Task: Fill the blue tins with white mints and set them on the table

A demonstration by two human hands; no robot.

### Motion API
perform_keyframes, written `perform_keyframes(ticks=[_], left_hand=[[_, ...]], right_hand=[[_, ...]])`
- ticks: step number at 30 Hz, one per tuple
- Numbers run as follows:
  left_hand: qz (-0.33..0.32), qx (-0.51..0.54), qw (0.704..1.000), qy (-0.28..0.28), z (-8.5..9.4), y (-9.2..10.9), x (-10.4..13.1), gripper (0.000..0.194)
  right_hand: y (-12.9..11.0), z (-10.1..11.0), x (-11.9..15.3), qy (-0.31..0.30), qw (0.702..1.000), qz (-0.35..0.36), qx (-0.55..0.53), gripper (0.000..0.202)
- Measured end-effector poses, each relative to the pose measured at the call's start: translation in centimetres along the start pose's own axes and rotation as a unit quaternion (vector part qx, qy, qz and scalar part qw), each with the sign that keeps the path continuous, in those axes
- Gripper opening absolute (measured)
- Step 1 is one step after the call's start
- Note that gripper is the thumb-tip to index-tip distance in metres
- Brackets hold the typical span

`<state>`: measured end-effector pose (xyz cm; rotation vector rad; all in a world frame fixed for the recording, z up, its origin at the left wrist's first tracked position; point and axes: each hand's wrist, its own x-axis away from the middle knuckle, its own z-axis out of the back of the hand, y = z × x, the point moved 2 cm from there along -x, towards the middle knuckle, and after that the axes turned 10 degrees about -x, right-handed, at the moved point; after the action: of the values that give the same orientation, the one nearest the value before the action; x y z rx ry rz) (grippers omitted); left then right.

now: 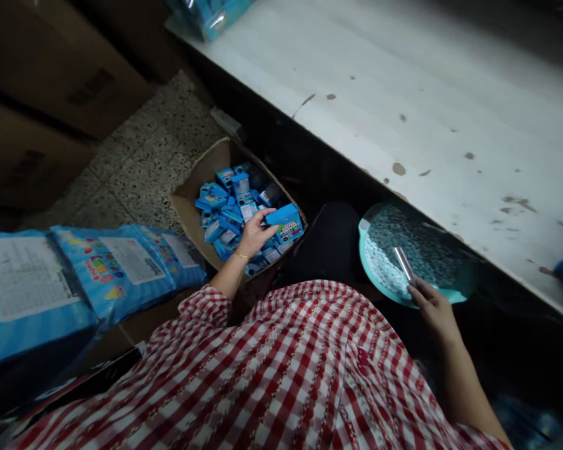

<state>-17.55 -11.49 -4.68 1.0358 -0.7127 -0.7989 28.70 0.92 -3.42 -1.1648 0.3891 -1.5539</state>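
Between the fingers and thumb of my left hand [254, 236] is a small blue box [285, 224], held above the right side of an open cardboard carton [187, 203]. Many similar blue boxes [229, 219] lie jumbled in that carton. My right hand [429, 303] grips a short shiny metal tube [404, 264] over a turquoise basin [371, 270]. Small pale pieces [387, 265] fill the basin, whose far part lies in shadow beneath the table edge.
A white, stained table [356, 100] runs diagonally across the upper right. Large blue printed bags [112, 265] lie at the left. Brown cartons [60, 56] stand at the upper left beside the speckled floor [145, 144].
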Motion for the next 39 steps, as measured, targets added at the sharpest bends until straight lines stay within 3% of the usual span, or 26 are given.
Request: perform_keyframes(ticks=[2,4,7,9,11,14,17,19,21,25,28,32,36,39], left_hand=[[-0.064,0.011,0.996,-0.055,-1.9,3.9,0.0,0.051],[-0.079,-0.002,0.992,-0.098,-4.6,6.0,-0.3,0.047],[-0.062,-0.113,0.980,-0.153,-8.5,6.3,-1.3,0.038],[-0.089,-0.213,0.957,-0.176,-10.1,6.0,-2.0,0.034],[-0.155,-0.283,0.926,-0.195,-10.7,6.0,-2.2,0.037],[-0.268,-0.324,0.878,-0.230,-10.3,6.9,-1.6,0.039],[-0.352,-0.334,0.824,-0.292,-9.5,8.0,-0.5,0.052],[-0.371,-0.364,0.786,-0.335,-9.3,8.6,0.0,0.068],[-0.363,-0.420,0.758,-0.342,-9.5,9.0,0.1,0.080],[-0.371,-0.487,0.722,-0.322,-11.0,9.3,-0.3,0.072],[-0.391,-0.457,0.739,-0.302,-12.0,8.9,-0.7,0.064],[-0.373,-0.367,0.822,-0.225,-12.6,8.2,-1.5,0.057],[-0.225,-0.229,0.937,-0.135,-12.9,7.5,-2.1,0.048],[-0.095,-0.097,0.984,-0.119,-13.7,6.7,-2.1,0.047]], right_hand=[[0.7,0.6,-0.3,0.008,0.999,0.032,0.005,0.055],[1.3,1.3,-0.5,0.020,0.998,0.053,0.012,0.055],[2.3,2.1,-0.5,0.036,0.997,0.069,0.016,0.054],[3.1,2.4,-0.3,0.043,0.996,0.077,0.017,0.054],[3.9,2.6,-0.1,0.041,0.995,0.087,0.016,0.052],[4.7,2.8,0.0,0.033,0.994,0.101,0.039,0.050],[4.1,3.1,-0.3,0.032,0.982,0.116,0.142,0.046],[3.0,3.3,-0.6,0.022,0.965,0.123,0.230,0.045],[1.7,3.5,-1.0,0.010,0.943,0.122,0.309,0.044],[-0.5,4.2,-1.6,-0.008,0.884,0.109,0.454,0.039],[-1.2,4.2,-2.0,-0.024,0.860,0.097,0.500,0.041],[-1.3,1.2,-3.6,-0.069,0.910,0.031,0.407,0.037],[-1.4,-3.7,-6.2,-0.092,0.940,0.000,0.329,0.039],[-1.2,-5.7,-7.6,-0.095,0.955,0.002,0.279,0.041]])
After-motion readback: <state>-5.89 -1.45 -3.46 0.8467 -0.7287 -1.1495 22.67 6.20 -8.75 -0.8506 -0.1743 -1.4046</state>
